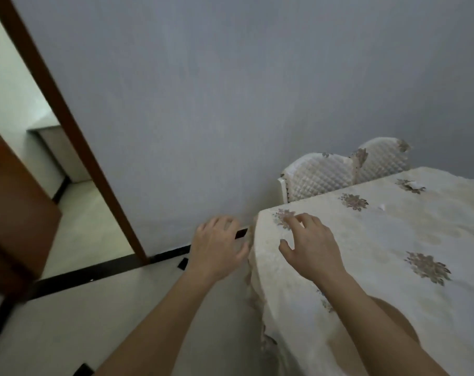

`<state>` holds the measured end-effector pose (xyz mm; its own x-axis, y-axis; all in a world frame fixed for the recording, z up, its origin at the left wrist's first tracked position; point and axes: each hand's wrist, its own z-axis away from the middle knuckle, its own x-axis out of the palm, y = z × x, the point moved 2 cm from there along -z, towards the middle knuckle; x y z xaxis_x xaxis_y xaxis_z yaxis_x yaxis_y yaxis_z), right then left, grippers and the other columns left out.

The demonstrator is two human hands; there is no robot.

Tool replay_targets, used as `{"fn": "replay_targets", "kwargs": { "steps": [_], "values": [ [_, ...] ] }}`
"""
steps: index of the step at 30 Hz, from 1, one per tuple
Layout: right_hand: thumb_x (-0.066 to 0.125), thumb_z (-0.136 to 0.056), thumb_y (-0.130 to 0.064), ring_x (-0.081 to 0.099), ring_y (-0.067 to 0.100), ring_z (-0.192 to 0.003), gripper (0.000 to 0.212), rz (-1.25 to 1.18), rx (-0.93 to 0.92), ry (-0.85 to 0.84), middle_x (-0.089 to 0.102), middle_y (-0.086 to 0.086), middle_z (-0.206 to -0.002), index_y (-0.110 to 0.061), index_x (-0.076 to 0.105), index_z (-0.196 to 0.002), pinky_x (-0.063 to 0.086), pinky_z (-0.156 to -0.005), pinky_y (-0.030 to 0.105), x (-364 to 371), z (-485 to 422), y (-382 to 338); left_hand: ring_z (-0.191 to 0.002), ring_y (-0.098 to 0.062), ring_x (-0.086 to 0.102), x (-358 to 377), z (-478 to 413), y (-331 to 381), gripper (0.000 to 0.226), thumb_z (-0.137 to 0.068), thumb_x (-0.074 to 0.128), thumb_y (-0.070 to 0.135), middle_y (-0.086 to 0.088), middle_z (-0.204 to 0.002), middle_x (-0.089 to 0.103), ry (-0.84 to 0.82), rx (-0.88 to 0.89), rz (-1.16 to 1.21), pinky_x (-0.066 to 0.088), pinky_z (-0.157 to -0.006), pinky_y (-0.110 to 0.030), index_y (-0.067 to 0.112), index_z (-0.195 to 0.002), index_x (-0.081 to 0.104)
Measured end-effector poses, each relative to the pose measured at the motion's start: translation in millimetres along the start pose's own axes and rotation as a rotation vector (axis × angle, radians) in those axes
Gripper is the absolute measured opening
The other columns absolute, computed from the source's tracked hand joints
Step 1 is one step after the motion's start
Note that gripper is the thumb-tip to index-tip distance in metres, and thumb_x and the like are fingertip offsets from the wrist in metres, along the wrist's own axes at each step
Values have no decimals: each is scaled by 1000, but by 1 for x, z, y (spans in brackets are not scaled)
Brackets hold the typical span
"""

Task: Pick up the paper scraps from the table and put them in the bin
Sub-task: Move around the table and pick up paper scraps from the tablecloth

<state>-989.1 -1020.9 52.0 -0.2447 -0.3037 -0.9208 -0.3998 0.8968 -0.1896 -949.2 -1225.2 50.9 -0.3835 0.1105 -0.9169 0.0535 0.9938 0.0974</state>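
A table (379, 240) under a cream cloth with brown flower prints fills the right side. Two small white paper scraps lie on it, one (382, 206) in the middle and one (416, 184) farther back on a flower print. My right hand (309, 240) hovers over the table's near left corner, fingers spread, holding nothing. Left of the table edge, my left hand (216, 245) hangs over the floor, fingers apart and empty. No bin is in view.
Two white quilted chair backs (322, 177) stand behind the table against the grey wall. An open doorway with a brown frame (75, 137) is at the left, with a brown door (16, 213) beside it. The pale floor has black strips.
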Motion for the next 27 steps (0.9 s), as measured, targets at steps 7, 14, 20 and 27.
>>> {"fn": "replay_targets", "kwargs": {
  "steps": [7, 14, 20, 27],
  "values": [
    [60, -82, -33, 55, 29, -105, 37, -49, -130, -29, 62, 6, -109, -16, 61, -115, 45, -87, 41, 34, -34, -56, -118, -19, 52, 0, 13, -67, 52, -87, 44, 54, 4, -128, 59, -17, -116, -71, 43, -96, -37, 26, -130, 54],
    [62, -79, -33, 57, 29, -102, 42, -51, -182, -41, 63, 7, -107, -16, 62, -117, 47, -82, 40, 80, -96, -90, -117, -19, 53, 29, -31, -128, 52, -87, 44, 54, 3, -127, 60, 0, -134, -76, 44, -95, -39, 25, -129, 55],
    [62, -82, -38, 57, 27, -102, 43, -46, -142, -67, 62, 6, -109, -17, 59, -120, 49, -82, 41, 133, -184, -116, -113, -20, 56, 63, -104, -203, 51, -86, 48, 54, 1, -124, 62, -25, -123, -47, 45, -90, -38, 23, -126, 58],
    [61, -85, -37, 56, 27, -107, 44, -26, -65, -76, 62, 8, -116, -16, 58, -124, 49, -85, 42, 174, -277, -137, -108, -23, 57, 98, -194, -266, 52, -84, 48, 51, -2, -120, 64, -58, -42, 32, 45, -86, -40, 20, -124, 60]
  ]
}}
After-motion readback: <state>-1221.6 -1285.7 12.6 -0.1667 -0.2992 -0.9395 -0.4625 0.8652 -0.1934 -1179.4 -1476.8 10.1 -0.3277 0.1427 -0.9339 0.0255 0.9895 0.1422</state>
